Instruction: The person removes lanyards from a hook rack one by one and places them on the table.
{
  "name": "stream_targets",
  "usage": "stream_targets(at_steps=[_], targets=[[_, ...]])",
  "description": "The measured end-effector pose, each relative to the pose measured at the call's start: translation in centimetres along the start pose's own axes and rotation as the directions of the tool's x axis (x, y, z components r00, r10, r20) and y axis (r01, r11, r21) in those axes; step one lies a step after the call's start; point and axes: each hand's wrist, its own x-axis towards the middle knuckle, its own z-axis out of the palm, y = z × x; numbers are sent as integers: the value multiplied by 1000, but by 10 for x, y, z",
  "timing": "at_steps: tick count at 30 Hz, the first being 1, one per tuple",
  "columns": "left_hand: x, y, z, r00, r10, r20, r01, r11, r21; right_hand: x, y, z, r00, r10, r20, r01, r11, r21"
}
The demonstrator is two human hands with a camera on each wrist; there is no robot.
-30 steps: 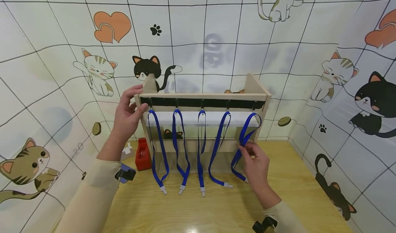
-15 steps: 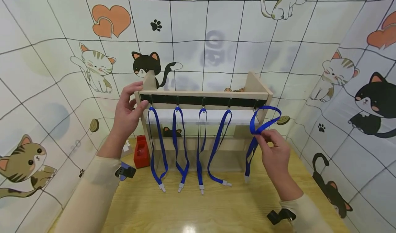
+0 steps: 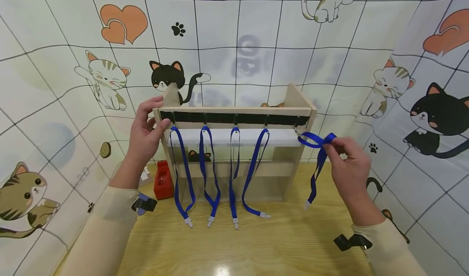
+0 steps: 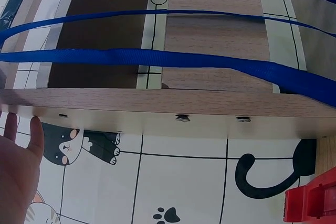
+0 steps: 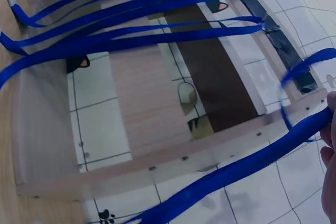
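Note:
A wooden rack [image 3: 305, 111] stands on the table, with a black strip [image 3: 220, 118] of small hooks along its upper front. My left hand [image 3: 143, 135] holds the rack's upper left corner, thumb in front and fingers round the side. Out to the right of the rack, my right hand [image 3: 349, 162] pinches a blue lanyard [image 3: 321, 162] near its top. Its loop stretches toward the rightmost hook [image 3: 296, 128]; whether it is still on that hook I cannot tell. The white clip [image 3: 307, 205] dangles above the table. Several other blue lanyards [image 3: 253, 168] hang from the remaining hooks.
On the wood-grain table [image 3: 256, 243], a red holder [image 3: 163, 180] stands left of the rack. A blue item [image 3: 143, 209] lies partly hidden by the left wrist. Behind is a cat-patterned wall covering [image 3: 220, 27].
My right hand has moved right and upward, pulling the rightmost lanyard away from the rack's front; its clip end has swung out past the side. My left hand keeps its hold on the corner.

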Motion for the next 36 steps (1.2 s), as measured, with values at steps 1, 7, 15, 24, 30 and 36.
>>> stream_targets(at_steps=[1, 7, 15, 24, 30, 36], targets=[[0, 0, 0, 1000, 0, 1, 0, 1000, 2, 2, 1, -3, 1000, -3, -5, 3, 1000, -5], [-1, 1, 3, 1000, 3, 6, -3, 1000, 2, 14, 5, -14, 995, 28, -92, -28, 1000, 8], [-3, 4, -1, 1000, -26, -9, 26, 1000, 18, 37, 33, -14, 999, 5, 37, -2, 996, -84], [-3, 4, -3, 999, -29, -24, 30, 999, 17, 63, 75, -9, 968, 138, 209, -97, 977, -192], [-2, 3, 0, 999, -23, -28, 23, 1000, -5, 74, 105, -8, 919, 275, 281, -204, 945, -254], [-2, 3, 4, 999, -29, -24, 30, 999, 13, 75, 124, -9, 874, 365, 322, -274, 916, -294]])
